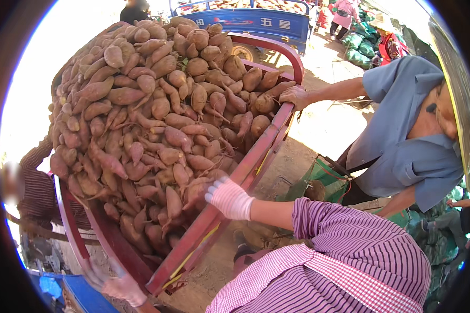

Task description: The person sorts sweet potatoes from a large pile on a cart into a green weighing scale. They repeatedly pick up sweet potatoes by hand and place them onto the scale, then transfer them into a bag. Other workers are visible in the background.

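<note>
Sweet potatoes [168, 133] with reddish-brown skins fill a red metal cart bed in a high heap. My right hand [231, 200], in a pink-and-white striped glove, is over the cart's red side panel [203, 231]. Its fingertips reach the heap's edge; what lies under the fingers is hidden. At the lower left, motion blurs my gloved left hand [119, 283]. Its fingers look spread, with nothing visible in them, close to the bed's red corner and end rail [71, 227].
Across the panel, a person in a blue shirt [395, 129] grips the red rail, beside a green mesh bag [325, 182]. A blue truck [250, 19] stands behind. Another person [39, 187] is at left. Filled green sacks [360, 47] lie upper right; a blue panel [86, 293] is lower left.
</note>
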The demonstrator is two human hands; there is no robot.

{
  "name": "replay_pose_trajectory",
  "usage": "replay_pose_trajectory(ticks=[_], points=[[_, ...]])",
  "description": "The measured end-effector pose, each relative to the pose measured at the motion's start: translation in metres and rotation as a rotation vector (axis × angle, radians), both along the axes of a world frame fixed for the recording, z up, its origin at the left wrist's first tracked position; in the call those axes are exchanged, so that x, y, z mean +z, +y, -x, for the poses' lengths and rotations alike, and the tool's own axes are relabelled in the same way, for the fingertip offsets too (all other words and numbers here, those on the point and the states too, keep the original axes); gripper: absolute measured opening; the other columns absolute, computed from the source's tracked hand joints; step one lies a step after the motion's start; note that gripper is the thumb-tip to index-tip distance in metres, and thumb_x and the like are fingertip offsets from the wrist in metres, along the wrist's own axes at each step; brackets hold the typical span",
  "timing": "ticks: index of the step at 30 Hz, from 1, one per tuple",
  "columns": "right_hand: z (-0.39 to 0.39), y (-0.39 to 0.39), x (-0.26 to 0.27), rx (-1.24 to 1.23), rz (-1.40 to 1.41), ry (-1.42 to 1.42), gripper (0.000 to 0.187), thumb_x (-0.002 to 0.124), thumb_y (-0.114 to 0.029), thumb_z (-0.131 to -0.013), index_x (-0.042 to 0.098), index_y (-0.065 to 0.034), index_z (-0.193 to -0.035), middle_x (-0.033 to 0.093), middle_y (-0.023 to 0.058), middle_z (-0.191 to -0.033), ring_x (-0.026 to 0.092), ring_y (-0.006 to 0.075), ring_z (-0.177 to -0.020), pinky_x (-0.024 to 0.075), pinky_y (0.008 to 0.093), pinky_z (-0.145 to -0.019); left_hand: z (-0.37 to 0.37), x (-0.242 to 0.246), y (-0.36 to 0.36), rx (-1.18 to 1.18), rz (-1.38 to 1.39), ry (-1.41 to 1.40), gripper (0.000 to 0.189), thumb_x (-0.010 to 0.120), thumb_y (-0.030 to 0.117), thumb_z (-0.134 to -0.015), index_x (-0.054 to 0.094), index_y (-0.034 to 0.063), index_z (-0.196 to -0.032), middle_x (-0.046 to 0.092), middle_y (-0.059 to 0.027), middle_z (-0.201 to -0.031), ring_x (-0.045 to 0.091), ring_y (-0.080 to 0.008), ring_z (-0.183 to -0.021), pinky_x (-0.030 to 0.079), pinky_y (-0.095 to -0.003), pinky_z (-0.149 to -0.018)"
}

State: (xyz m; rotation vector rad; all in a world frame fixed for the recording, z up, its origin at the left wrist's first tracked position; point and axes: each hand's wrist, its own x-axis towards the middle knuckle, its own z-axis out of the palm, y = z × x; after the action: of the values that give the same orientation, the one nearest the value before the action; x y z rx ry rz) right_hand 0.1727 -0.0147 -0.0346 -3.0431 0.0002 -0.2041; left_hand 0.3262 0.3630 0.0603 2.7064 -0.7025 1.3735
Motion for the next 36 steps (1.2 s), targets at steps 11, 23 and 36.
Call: replay_pose_trajectory(ticks=[11, 23, 36], points=[[0.002, -0.033, 0.019, 0.189, -0.225, 0.182, 0.063, 0.087, -0.032, -0.062, 0.062, -0.0135, -0.116, 0.062, 0.0078, -0.105, 0.06, 0.0305, -0.105, 0.0465, 0.0438, -0.095, -0.06, -0.099, -0.086, -0.57, 0.421, 1.003, 0.045, 0.078, 0.004, -0.077, 0.063, -0.0018, -0.12, 0.061, -0.0178, -0.128, 0.057, -0.0353, -0.122, 0.045, -0.0449, -0.11], [-0.011, -0.04, 0.032, 0.197, -0.257, 0.289, 0.056, 0.085, -0.035, -0.064, 0.063, -0.0113, -0.11, 0.062, 0.0074, -0.103, 0.06, 0.03, -0.101, 0.0476, 0.0439, -0.091, -0.07, -0.124, -0.152, -0.648, 0.192, 1.089, 0.067, 0.085, 0.028, -0.076, 0.059, 0.0003, -0.132, 0.06, -0.0216, -0.133, 0.055, -0.0421, -0.123, 0.044, -0.0489, -0.11], [-0.015, -0.06, 0.015, 0.408, -0.229, 0.258, 0.051, 0.064, -0.049, -0.085, 0.066, -0.0121, -0.121, 0.067, 0.0084, -0.102, 0.064, 0.028, -0.096, 0.0483, 0.0429, -0.09, -0.046, -0.122, -0.168, -0.424, -0.143, 1.146, 0.088, 0.077, 0.056, -0.08, 0.048, 0.0074, -0.147, 0.056, -0.0187, -0.137, 0.055, -0.0395, -0.123, 0.042, -0.0513, -0.104]])
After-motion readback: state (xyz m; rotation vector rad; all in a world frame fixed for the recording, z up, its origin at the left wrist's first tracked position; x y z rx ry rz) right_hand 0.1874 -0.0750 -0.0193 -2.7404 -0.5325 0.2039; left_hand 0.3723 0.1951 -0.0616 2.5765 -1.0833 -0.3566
